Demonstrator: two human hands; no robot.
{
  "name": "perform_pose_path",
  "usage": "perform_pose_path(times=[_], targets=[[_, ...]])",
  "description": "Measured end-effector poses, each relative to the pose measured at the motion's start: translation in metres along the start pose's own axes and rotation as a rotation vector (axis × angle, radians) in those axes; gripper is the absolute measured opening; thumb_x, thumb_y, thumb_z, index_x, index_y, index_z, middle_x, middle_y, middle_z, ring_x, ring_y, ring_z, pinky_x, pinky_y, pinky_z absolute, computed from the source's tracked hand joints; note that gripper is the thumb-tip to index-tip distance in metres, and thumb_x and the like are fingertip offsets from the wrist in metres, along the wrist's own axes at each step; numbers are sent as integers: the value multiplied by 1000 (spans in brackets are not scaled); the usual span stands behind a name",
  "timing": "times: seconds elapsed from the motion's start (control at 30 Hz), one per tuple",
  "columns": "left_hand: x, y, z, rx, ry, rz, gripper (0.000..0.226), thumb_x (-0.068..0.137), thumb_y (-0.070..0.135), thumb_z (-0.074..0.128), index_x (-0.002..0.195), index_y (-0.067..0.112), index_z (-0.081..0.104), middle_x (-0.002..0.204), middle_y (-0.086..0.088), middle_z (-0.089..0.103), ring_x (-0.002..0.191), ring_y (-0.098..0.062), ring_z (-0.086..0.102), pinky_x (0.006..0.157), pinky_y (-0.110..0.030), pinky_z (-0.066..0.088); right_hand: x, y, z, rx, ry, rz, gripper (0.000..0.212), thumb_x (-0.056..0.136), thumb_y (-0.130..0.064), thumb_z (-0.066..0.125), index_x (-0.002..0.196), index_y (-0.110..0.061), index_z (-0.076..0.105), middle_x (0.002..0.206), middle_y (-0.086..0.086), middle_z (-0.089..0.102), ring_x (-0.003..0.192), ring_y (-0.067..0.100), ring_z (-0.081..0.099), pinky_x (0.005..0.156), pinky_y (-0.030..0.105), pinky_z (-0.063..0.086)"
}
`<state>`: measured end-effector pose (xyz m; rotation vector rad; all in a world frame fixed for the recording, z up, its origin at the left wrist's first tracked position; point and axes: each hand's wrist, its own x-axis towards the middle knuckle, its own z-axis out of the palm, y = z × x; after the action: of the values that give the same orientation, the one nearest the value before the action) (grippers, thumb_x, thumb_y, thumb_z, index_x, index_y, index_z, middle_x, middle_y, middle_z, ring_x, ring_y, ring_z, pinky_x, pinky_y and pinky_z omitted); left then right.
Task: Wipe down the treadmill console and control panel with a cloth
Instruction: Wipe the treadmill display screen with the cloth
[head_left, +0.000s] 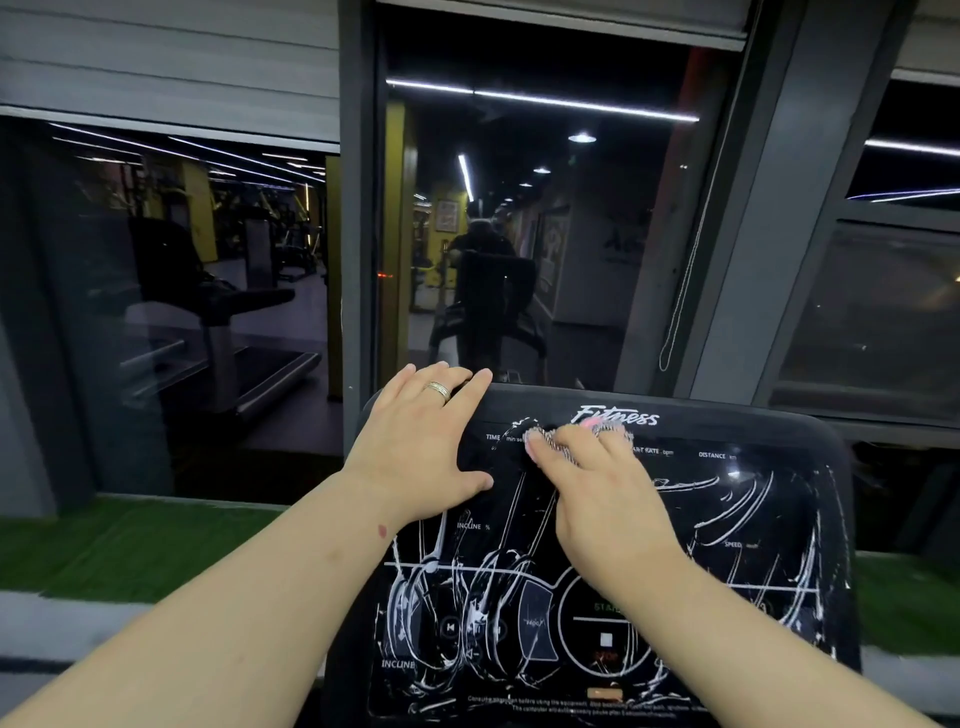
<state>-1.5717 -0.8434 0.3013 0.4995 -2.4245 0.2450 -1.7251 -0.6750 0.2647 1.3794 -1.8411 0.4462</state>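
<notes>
One camera only, worn on the person's head. It looks forward and slightly down, very near the treadmill console, facing the dark window behind.

A big dark window fills the wall ahead. Long ceiling lights shine in its glass. Left of the window stands another treadmill. Below it lies green grass carpet.
</notes>
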Motion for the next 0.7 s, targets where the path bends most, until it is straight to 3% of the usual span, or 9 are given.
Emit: perform_pose_path(times=[0.23,0.5,0.63,0.7], targets=[[1,-1,0,-6,-5,-2,113,73,76,67,162,31,15,158,10,31,153,-17,18,128,-40,2,6,5,-1,31,53,18,59,76,3,45,127,-16,67,111,1,61,86,28,47,86,40,48],[1,-1,0,-11,-1,1,113,73,76,69,162,31,16,158,10,32,152,-17,19,128,-40,3,2,3,0,19,48,41,60,79,0,37,130,-14,64,112,2,59,86,28,44,91,42,46],[0,-1,1,-19,0,-5,113,72,76,68,162,33,16,157,11,31,152,-16,20,128,-40,3,-8,15,3,24,15,38,68,75,9,55,138,-15,59,121,0,57,91,30,46,98,51,47],[1,0,2,-19,4,-3,113,71,76,69,162,32,17,157,11,32,152,-17,21,128,-40,4,0,9,2,25,16,54,64,77,5,51,138,-14,58,120,2,57,90,30,46,95,48,47]])
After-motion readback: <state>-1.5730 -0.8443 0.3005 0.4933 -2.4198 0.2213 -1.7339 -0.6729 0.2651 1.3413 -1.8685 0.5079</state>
